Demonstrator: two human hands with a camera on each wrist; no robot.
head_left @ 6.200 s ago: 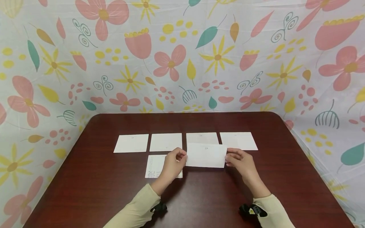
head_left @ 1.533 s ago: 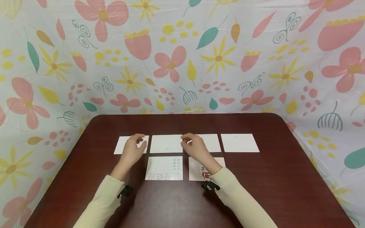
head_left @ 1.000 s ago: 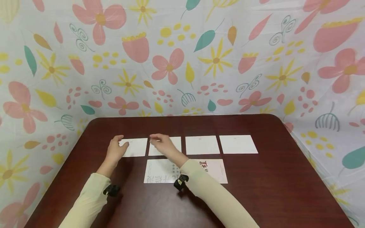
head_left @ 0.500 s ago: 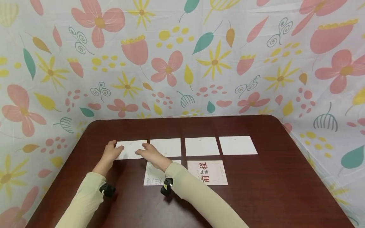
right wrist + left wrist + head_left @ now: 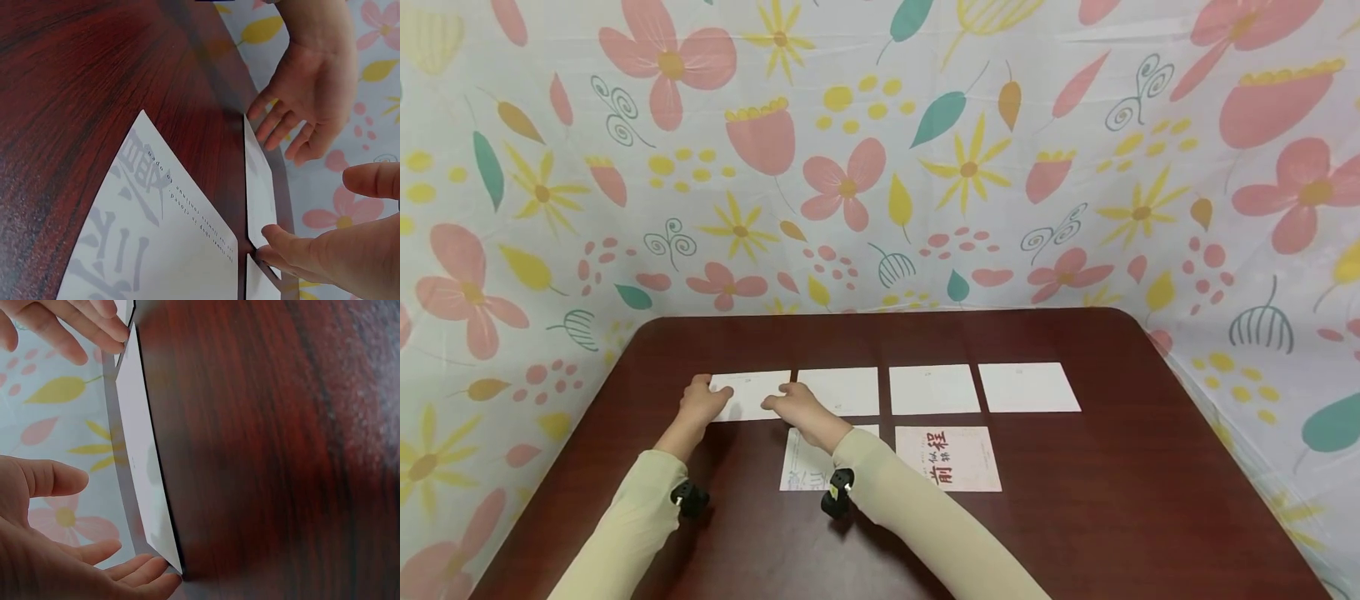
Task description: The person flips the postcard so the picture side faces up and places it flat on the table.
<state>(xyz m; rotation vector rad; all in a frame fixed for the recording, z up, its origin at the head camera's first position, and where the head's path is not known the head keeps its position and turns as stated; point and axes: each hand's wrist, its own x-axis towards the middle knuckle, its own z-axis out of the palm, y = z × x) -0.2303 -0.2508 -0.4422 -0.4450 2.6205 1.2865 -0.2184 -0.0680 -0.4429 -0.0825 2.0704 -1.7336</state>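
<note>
A blank white card (image 5: 752, 396) lies at the left end of the far row on the dark wooden table. My left hand (image 5: 702, 402) is at its left edge, and in the left wrist view the fingertips (image 5: 164, 584) meet the card's end. At the opposite edge is my right hand (image 5: 805, 410), thumb apart from the fingers; its fingertips (image 5: 272, 234) are right at the corner in the right wrist view. Under the right forearm, a card with grey characters (image 5: 805, 467) is partly covered. Beside it lies a card with red characters (image 5: 955, 458).
Three more white cards continue the far row: a second (image 5: 838, 392), a third (image 5: 934, 389) and a fourth (image 5: 1028, 387). A flowered cloth (image 5: 880, 167) hangs behind the table (image 5: 1112, 500). Each wrist wears a small black camera, one on the left (image 5: 689, 498).
Both hands held a white card up near the middle; it now lies red characters up in the near row. The hands have since moved left to the far-left card.
</note>
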